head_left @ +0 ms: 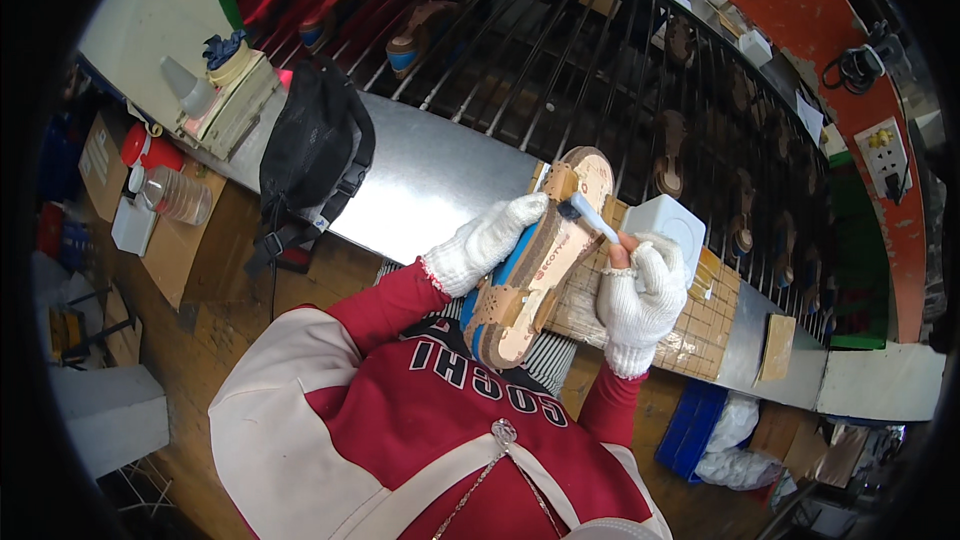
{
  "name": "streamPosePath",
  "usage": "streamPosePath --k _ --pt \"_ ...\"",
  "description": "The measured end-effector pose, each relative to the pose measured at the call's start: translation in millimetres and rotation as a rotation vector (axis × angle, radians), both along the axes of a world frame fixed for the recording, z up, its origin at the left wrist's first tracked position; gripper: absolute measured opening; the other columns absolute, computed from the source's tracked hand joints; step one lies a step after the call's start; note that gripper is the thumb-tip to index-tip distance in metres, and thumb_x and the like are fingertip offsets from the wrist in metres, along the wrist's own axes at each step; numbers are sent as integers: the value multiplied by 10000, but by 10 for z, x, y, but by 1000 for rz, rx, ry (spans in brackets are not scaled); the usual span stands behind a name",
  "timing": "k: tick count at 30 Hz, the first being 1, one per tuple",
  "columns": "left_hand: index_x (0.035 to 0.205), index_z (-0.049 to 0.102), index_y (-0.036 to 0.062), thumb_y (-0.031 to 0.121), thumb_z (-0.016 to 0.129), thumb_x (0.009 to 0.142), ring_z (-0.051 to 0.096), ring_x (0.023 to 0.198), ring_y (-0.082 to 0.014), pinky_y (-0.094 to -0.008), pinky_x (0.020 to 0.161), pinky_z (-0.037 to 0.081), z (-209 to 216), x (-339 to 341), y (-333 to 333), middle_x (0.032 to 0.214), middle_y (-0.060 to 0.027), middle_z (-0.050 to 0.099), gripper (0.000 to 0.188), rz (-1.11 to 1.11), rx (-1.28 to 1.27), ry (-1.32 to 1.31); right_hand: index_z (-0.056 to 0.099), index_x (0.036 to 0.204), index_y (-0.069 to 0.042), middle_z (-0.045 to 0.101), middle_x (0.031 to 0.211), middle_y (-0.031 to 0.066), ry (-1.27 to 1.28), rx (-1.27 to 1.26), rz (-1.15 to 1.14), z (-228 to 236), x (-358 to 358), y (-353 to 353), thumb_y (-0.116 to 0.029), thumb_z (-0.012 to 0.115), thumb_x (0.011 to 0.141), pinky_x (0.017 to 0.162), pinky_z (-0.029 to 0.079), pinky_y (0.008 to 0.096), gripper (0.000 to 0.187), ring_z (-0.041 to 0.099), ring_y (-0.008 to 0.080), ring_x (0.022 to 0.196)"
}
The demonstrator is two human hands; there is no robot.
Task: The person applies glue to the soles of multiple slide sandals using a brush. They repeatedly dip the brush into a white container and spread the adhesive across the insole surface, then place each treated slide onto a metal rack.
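Observation:
My left hand (485, 245), in a white knit glove, grips the side of a tan sandal (525, 310) with a pale insole and cut-out straps. The sandal is fitted around a blue shoe last (515, 258) and lies tilted, its sole edge toward me. In my right hand (643, 300), also gloved with bare fingertips showing, is a small brush (595, 217) with a light handle and dark bristles. Its bristles are at the sandal's edge near the upper strap; whether they touch cannot be made out. Beside the right hand stands a white plastic container (662, 220).
A worn board with grid lines (712, 325) lies on the metal bench (410, 165). Beyond runs a rack of metal bars (520, 70) carrying several sandals (672, 155). A black waist bag (318, 145) hangs over the bench's left part. A blue crate (690, 430) sits below right.

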State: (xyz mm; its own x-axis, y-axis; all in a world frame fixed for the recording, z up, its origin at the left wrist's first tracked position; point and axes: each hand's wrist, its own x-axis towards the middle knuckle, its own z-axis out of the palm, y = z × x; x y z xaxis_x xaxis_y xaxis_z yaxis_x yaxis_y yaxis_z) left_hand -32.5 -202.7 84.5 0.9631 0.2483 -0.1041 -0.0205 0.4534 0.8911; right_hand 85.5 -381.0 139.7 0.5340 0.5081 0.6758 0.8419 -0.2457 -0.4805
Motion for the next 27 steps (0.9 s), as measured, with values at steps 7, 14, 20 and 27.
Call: streamPosePath --k 7,14,20,27 --pt "1451 470 57 634 477 996 668 1085 -149 -308 910 581 -20 51 -1 1261 -114 645 736 52 -38 -10 784 915 -62 707 935 66 -32 -1 6 -24 -36 -25 -101 854 746 836 422 356 187 631 232 877" --pt "1466 458 66 635 453 1001 648 1111 -152 -307 926 568 -13 122 50 1274 -98 628 735 57 -51 3 777 919 -60 692 913 88 -55 -46 48 -108 -132 -120 -79 844 746 810 460 368 187 622 267 881" --pt "1497 428 75 676 472 976 634 1139 -156 -306 937 562 87 144 74 1314 -112 612 796 72 -68 1 780 919 -63 689 911 84 -7 -81 52 -162 -204 -179 -74 843 743 833 462 375 187 614 274 893" --pt "1492 439 93 702 486 959 657 1130 -172 -328 911 584 175 182 102 1320 -124 620 810 79 -125 15 770 916 -46 689 915 94 51 -88 86 -207 -265 -231 -79 844 741 846 466 384 193 619 276 913"
